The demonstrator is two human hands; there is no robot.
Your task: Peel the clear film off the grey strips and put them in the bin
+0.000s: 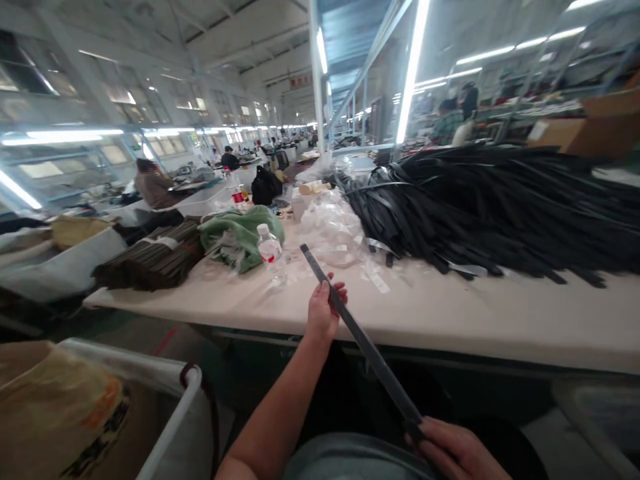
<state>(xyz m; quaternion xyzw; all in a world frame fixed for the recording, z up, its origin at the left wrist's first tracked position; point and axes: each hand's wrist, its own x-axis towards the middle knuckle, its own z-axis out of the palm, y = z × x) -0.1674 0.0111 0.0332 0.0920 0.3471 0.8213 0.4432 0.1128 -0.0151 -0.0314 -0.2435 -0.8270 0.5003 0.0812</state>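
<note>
A long, flat black strip (373,350) slants from above the table edge down toward my lap. Near its far end my left hand (324,308) is closed around it, thumb on top. At its near end my right hand (457,448) grips the strip, low in the view and partly cut off by the frame. Beyond my hands a big heap of similar black strips (495,200) covers the right of the table. A clear plastic bag (333,227) and a water bottle (270,250) stand ahead of my left hand.
The pale table (500,313) runs across in front. Left on it lie a bundle of brown strips (155,257) and a green cloth (250,230). A white bin (193,407) with a tan sack (60,413) stands low at left. Farther off, a person (153,185) sits working.
</note>
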